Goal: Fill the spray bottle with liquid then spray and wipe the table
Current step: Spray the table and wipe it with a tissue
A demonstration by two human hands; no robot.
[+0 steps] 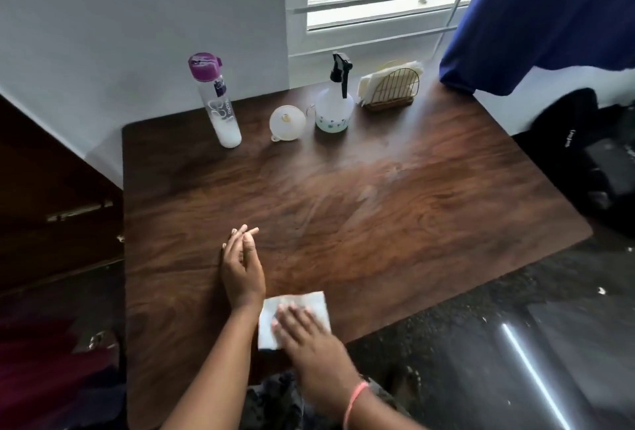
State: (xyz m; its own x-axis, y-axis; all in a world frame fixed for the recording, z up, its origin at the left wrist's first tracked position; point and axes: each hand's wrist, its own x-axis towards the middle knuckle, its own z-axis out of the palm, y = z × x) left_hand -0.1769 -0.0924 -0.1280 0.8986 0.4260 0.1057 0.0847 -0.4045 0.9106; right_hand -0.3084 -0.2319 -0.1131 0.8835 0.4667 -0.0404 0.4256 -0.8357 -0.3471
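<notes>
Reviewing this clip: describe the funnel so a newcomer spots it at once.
Look along the far edge of the dark wooden table, below the window. The funnel sits between the tall purple-capped bottle and the spray bottle. It is the only low, round, translucent white piece there.

Table (412, 223) middle bare; water bottle (220, 103), funnel (288, 123), spray bottle (335, 99), napkin holder (391, 86) line far edge.

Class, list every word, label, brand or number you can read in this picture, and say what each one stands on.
Nothing can be read with certainty.
Tall water bottle: white lettering and a purple label, too blurred to read.
Black bag: small white print, too small to read.
Spray bottle: only dot patterns, no text.
</notes>
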